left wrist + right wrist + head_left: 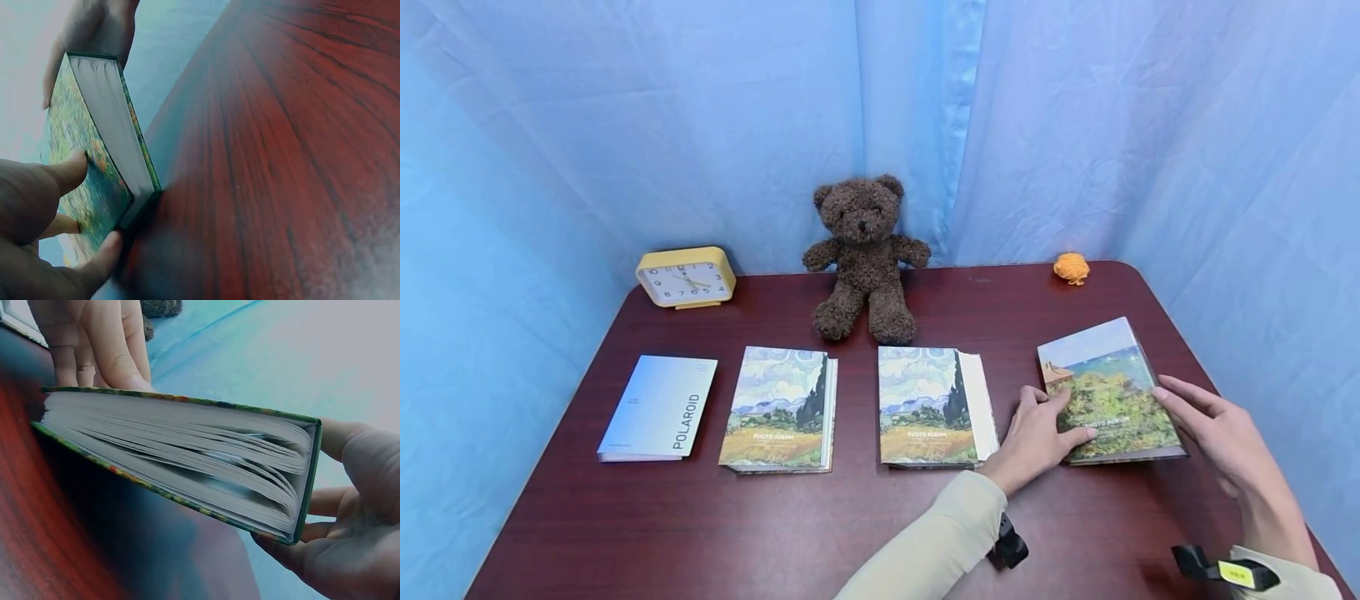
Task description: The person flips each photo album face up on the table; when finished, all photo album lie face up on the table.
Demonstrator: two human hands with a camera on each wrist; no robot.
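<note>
A thick photo album (1112,396) with a painted green landscape cover is at the right of the table, tilted. My right hand (1232,437) grips its spine edge, with fingers on both covers in the left wrist view. Fingertips of my left hand (1033,429) rest on the front cover near the opposite edge, the thumb lying flat on it. White page edges (175,450) show between the covers in the right wrist view, slightly fanned. There the spine side stands higher than the open page side, which is close to the table.
Left of the held album lie two albums with wheat-field covers (925,408) (778,408) and a pale blue Polaroid album (655,408). Behind them are a yellow clock (688,277), a brown teddy bear (865,258) and an orange yarn ball (1071,268). Blue curtains (737,125) surround the table (760,533).
</note>
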